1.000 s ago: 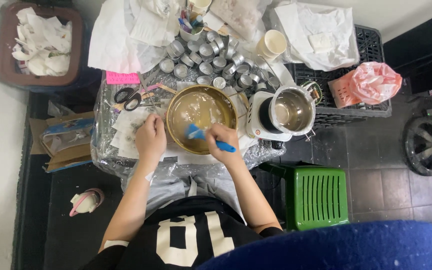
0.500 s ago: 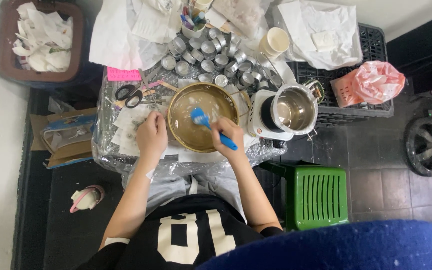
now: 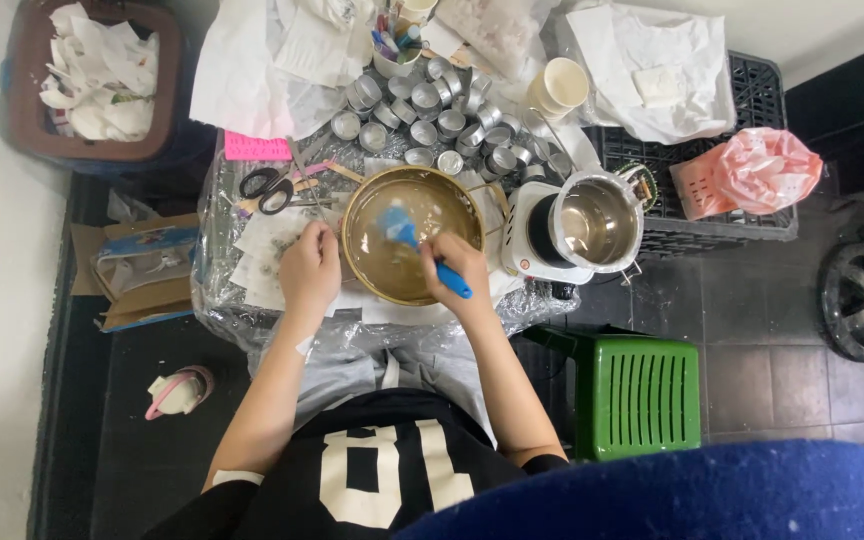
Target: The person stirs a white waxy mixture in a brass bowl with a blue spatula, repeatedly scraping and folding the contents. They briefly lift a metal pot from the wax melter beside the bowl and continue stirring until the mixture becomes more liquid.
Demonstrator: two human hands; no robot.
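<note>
Head view: right hand (image 3: 459, 265) has its fingers wrapped around a blue spatula (image 3: 414, 246), blade inside the brass bowl (image 3: 412, 249). Left hand (image 3: 311, 270), fingers curled, braces the bowl's left rim, apparently steadying it.

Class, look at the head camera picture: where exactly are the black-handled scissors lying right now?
The scissors lie on the plastic-covered table, left of the gold bowl, just below the pink pad and beyond the left hand.
</note>
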